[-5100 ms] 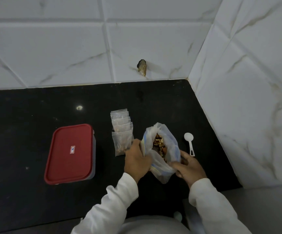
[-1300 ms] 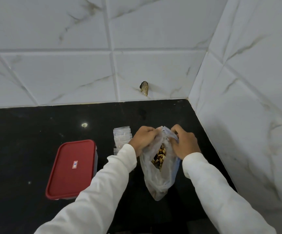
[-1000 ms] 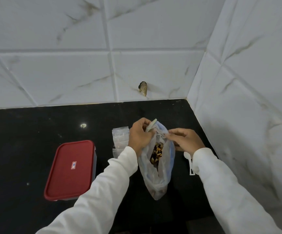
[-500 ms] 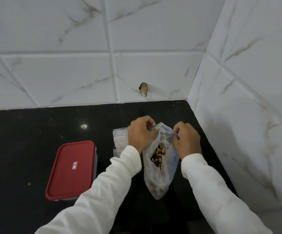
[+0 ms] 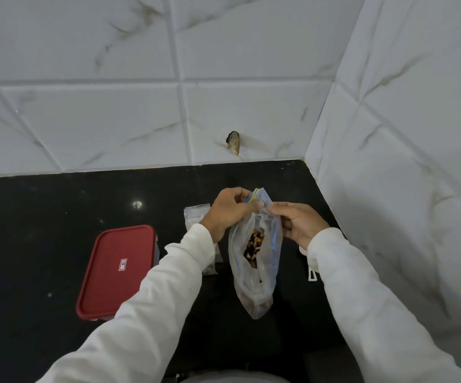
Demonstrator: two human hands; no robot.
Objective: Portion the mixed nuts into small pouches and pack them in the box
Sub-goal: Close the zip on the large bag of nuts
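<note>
**Nut bag held by its zip strip**

Clear bag of mixed nuts (image 5: 254,261) is upright near the counter's (image 5: 44,230) back-right corner. Left hand (image 5: 228,212) and right hand (image 5: 298,223) both pinch its top strip, fingers curled. Small pouches (image 5: 195,215) lie just left. The box (image 5: 119,269) is further left, with its red lid on.

Left sleeve (image 5: 174,272) hides most pouches (image 5: 196,214); right sleeve (image 5: 362,286), the spoon (image 5: 312,275).
</note>
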